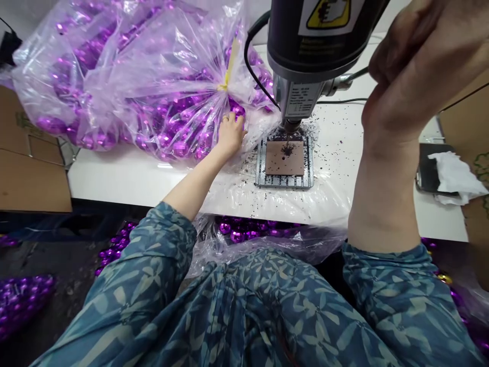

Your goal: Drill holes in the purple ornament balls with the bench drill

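My left hand (231, 135) reaches to the tied end of a clear plastic bag (153, 86) full of shiny purple faceted balls. Its fingers curl against a purple ball (237, 108); whether that ball is inside the plastic I cannot tell. High on the right, my right hand (412, 66) is closed around the feed lever (357, 75) of a black drill press (317, 41). Below the chuck, the bit points down at a brown square block (284, 164) with a small hole, lying on the slotted metal base (290, 182). Dark shavings are heaped around the bit.
Dark shavings are strewn over the white table (336, 148). A dark flat object with crumpled white tissue (458, 176) lies at the right, beside a cardboard box (469, 229). Another box (34, 173) stands left. More purple balls (244, 232) sit in plastic below the table edge.
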`<control>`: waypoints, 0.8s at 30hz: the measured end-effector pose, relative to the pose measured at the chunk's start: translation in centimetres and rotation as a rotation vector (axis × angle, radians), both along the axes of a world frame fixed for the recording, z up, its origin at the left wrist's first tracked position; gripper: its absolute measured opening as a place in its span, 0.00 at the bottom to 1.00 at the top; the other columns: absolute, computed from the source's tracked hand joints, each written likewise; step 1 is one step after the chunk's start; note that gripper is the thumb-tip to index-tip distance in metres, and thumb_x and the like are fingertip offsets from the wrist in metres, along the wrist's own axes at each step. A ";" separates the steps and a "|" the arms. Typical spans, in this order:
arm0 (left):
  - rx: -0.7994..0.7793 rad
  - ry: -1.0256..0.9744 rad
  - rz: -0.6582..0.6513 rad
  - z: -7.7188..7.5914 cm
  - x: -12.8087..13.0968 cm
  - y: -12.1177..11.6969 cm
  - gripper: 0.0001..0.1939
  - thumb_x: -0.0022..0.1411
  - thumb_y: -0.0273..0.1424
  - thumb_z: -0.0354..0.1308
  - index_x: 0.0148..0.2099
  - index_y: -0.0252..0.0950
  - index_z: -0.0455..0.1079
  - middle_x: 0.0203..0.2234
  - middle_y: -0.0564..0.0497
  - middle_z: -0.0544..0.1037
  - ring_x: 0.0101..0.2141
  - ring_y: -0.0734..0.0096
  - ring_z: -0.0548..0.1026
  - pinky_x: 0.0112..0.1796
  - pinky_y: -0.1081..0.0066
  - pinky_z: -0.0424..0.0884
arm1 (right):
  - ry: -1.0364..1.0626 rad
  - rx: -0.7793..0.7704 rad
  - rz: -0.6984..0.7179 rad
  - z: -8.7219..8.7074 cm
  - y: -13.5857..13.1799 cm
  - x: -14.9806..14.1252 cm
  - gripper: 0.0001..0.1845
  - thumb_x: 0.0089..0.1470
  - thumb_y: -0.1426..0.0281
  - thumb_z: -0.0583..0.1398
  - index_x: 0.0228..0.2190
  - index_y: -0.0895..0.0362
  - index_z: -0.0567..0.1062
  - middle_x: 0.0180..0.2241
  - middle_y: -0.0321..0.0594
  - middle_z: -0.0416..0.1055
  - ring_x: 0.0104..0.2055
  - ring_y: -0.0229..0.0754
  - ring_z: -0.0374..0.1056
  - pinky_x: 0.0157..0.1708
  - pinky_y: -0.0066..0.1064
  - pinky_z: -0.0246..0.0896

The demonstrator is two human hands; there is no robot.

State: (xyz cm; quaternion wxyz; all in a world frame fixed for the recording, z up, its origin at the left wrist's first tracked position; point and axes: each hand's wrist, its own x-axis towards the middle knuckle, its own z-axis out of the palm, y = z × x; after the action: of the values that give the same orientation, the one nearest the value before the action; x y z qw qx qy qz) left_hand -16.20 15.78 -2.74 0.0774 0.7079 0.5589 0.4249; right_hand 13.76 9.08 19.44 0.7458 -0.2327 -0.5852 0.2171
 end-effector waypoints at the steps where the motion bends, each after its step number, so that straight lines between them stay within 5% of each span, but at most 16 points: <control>1: -0.024 -0.017 0.015 -0.3 -0.3 1.1 0.22 0.60 0.51 0.69 0.42 0.37 0.75 0.47 0.36 0.77 0.59 0.39 0.72 0.63 0.39 0.68 | 0.058 0.026 -0.023 -0.1 0.2 -0.2 0.34 0.41 0.37 0.58 0.18 0.52 0.52 0.14 0.32 0.44 0.15 0.27 0.47 0.20 0.33 0.35; 4: 0.008 -0.070 -0.045 0.2 0.0 0.9 0.28 0.59 0.58 0.68 0.43 0.38 0.76 0.47 0.37 0.76 0.58 0.39 0.72 0.62 0.39 0.69 | 0.117 0.110 0.004 -0.1 0.3 -0.5 0.31 0.42 0.40 0.62 0.19 0.55 0.62 0.13 0.32 0.47 0.14 0.27 0.47 0.20 0.33 0.36; 7: 0.056 -0.132 -0.158 2.4 1.6 -2.9 0.30 0.63 0.61 0.64 0.53 0.43 0.78 0.51 0.39 0.76 0.54 0.49 0.76 0.58 0.49 0.75 | 0.168 0.130 0.054 0.1 -0.1 -0.8 0.31 0.43 0.41 0.63 0.21 0.57 0.66 0.13 0.31 0.50 0.15 0.25 0.48 0.20 0.30 0.36; 12: -0.129 -0.408 -0.323 4.8 5.4 -10.3 0.29 0.75 0.59 0.47 0.64 0.51 0.72 0.52 0.43 0.78 0.49 0.59 0.82 0.48 0.57 0.82 | 0.142 0.118 0.015 0.6 -0.7 -1.2 0.39 0.42 0.34 0.59 0.17 0.52 0.48 0.12 0.31 0.44 0.14 0.23 0.46 0.20 0.29 0.33; 17: -0.299 -0.592 -0.424 2.2 6.9 -12.0 0.29 0.74 0.57 0.54 0.68 0.49 0.68 0.56 0.42 0.80 0.52 0.58 0.83 0.47 0.56 0.84 | 0.064 0.105 -0.065 0.8 -1.0 -1.3 0.41 0.41 0.30 0.52 0.19 0.53 0.41 0.12 0.31 0.42 0.14 0.21 0.45 0.20 0.27 0.33; 24: -0.302 -0.664 -0.339 -0.3 8.3 -10.5 0.28 0.66 0.52 0.69 0.60 0.41 0.74 0.53 0.41 0.84 0.52 0.60 0.84 0.54 0.55 0.82 | 0.045 0.076 -0.032 1.0 -1.8 -1.0 0.42 0.43 0.35 0.57 0.16 0.56 0.43 0.11 0.31 0.45 0.14 0.20 0.47 0.21 0.25 0.34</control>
State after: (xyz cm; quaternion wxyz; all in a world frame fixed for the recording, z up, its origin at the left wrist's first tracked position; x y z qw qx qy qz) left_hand -7.94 5.24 -3.04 0.4261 0.5949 0.4347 0.5249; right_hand 12.76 7.32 20.41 0.7705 -0.2088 -0.5722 0.1879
